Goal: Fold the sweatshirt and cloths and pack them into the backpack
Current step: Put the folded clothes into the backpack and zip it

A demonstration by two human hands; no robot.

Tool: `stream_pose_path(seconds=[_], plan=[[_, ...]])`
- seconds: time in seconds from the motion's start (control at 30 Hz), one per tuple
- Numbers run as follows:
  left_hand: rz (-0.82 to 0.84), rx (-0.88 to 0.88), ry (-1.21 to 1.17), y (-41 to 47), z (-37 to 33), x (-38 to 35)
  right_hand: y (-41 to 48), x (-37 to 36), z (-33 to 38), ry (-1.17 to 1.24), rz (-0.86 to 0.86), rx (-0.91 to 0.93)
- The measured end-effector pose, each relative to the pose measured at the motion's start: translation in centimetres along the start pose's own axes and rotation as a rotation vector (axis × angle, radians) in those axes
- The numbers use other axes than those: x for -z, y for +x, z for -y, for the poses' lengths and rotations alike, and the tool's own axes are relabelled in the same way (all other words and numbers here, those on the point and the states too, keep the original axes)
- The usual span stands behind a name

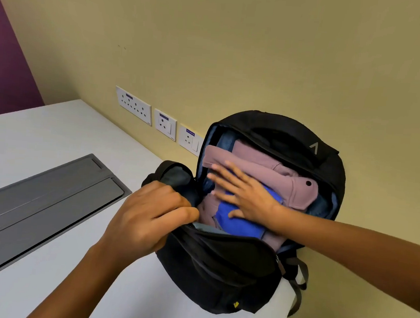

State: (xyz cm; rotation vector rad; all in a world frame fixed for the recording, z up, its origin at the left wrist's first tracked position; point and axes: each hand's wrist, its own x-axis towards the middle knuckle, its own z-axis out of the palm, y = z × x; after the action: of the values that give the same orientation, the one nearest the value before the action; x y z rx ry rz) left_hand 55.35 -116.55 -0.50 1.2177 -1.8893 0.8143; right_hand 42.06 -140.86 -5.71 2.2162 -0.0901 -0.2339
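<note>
- Backpack [233, 272] stands open on our table [56, 135], at its right edge.
- Our left hand [147, 216] grips its front flap.
- Our right hand [246, 193], fingers spread, presses a blue cloth [241, 225] inside.
- Pink sweatshirt [258, 159] lies behind, also inside.
- Sockets [133, 105] line the wall.

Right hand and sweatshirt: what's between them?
Head view: a blue cloth lies under the palm of the right hand, over the sweatshirt; the fingertips reach past it onto the sweatshirt.

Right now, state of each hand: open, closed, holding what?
Left hand: closed, gripping the opening edge of the backpack.
Right hand: open, laid flat, pressing on the blue cloth and pink sweatshirt inside.
</note>
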Motion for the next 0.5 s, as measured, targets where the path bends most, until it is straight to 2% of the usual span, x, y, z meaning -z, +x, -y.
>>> stream_pose_path(seconds=[0.07,0.17,0.3,0.5], plan=[[-0.005,0.008,-0.003,0.0,0.1,-0.1,-1.0,0.5,-2.2,-0.057,-0.032,-0.088],[0.004,0.021,-0.003,0.1,0.4,-0.5,-1.7,0.4,-4.1,0.092,0.018,-0.2],[0.026,0.034,0.004,0.5,0.5,-0.9,-0.7,0.3,-2.3,0.073,0.111,-0.219],[0.057,0.062,0.017,0.8,0.7,-1.0,-1.0,1.4,-2.7,0.163,0.091,-0.211]])
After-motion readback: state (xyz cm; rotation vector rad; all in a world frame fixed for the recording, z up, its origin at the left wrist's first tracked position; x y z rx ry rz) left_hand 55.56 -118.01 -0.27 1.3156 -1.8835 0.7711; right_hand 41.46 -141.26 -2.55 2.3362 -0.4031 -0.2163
